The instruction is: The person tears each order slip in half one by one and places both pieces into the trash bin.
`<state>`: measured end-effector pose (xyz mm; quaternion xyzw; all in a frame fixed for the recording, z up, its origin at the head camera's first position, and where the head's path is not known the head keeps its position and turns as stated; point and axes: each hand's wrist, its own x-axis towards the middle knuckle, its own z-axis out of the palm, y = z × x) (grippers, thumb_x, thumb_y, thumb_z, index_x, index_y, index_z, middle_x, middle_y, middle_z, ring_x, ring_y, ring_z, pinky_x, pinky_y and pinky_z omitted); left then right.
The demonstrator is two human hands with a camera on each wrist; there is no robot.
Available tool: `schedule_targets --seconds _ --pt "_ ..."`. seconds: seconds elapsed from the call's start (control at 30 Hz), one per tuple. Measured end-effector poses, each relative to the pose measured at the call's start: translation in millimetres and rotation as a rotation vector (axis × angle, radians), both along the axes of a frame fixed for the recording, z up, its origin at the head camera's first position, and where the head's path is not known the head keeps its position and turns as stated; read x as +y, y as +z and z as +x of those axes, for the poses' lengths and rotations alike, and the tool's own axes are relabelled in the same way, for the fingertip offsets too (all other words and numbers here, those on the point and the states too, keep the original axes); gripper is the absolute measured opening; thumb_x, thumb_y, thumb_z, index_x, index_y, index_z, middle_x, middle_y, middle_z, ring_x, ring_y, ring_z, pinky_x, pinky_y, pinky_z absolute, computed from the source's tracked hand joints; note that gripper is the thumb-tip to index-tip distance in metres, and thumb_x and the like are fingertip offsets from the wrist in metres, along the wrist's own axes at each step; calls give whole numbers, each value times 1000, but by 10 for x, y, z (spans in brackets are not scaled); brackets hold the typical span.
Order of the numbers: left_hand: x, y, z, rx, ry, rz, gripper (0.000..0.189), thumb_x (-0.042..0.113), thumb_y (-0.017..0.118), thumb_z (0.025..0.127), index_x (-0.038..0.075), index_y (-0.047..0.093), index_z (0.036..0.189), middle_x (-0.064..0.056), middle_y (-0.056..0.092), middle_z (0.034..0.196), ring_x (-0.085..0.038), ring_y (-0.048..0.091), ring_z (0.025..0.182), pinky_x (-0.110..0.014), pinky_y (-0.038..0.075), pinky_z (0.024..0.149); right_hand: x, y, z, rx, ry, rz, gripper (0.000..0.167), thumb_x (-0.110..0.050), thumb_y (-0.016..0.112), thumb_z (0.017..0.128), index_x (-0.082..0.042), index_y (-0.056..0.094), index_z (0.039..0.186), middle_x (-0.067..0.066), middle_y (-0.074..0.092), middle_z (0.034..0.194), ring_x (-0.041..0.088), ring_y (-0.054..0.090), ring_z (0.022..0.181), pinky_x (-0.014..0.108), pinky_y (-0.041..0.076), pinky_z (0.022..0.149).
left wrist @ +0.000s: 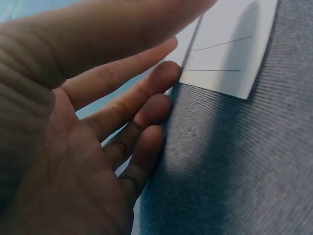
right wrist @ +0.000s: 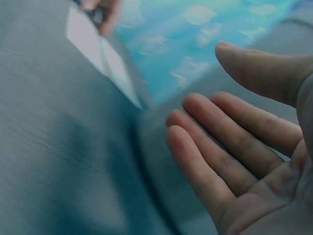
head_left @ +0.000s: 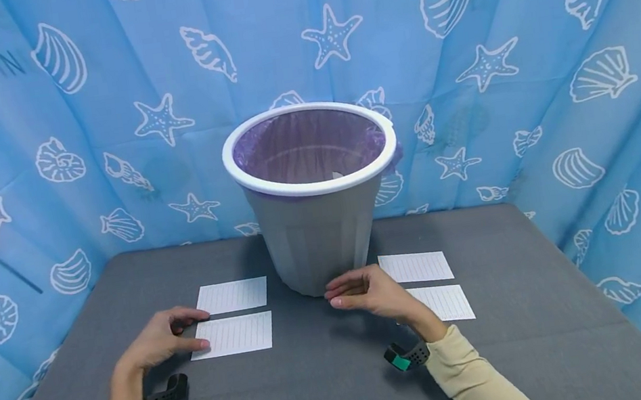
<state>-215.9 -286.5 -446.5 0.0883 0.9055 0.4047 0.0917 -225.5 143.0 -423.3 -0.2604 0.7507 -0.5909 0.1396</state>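
Gray cloth [head_left: 298, 394]: lined cards [head_left: 238, 335] lie unlifted beside my parted, empty left hand [head_left: 157, 340]; a wastebasket [head_left: 319, 234] stands beyond my relaxed, empty right hand [head_left: 375, 293].

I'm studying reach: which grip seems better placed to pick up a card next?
Probably the left grip: its thumb reaches the nearer left card, while the right grip is by the bin.

The bin [head_left: 319, 234] partly hides a white thing [head_left: 337, 174] inside.
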Motion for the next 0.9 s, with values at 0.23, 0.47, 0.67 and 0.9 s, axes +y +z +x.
schedule_targets --seconds 0.23,0.47,0.67,0.9 --pt "52 -19 -21 7 -9 -33 54 17 94 70 1 72 117 -14 60 114 -28 50 98 -41 45 82 -400 -254 82 -38 19 -56 40 -5 72 93 14 61 127 27 68 119 38 67 110 27 55 89" --pt "110 -25 -24 2 -10 -19 45 7 93 70 -1 72 110 -12 56 102 -26 47 91 -34 43 72 -750 -331 157 -54 -8 -84 42 -4 74 91 13 61 128 27 68 120 40 66 113 29 54 92" --pt "159 46 -26 1 -45 -19 39 2 92 70 -2 69 102 -9 59 96 -24 51 87 -31 46 72 -1037 -385 156 -12 -88 -77 49 -5 77 90 13 58 132 26 65 126 38 63 119 41 50 100" --pt "189 76 -38 -33 -99 55 34 -6 86 73 -3 60 94 -7 54 84 -22 50 78 -28 42 65 -1246 -427 157 38 -148 -67 58 -7 80 87 13 55 135 25 63 129 38 61 119 39 49 102"
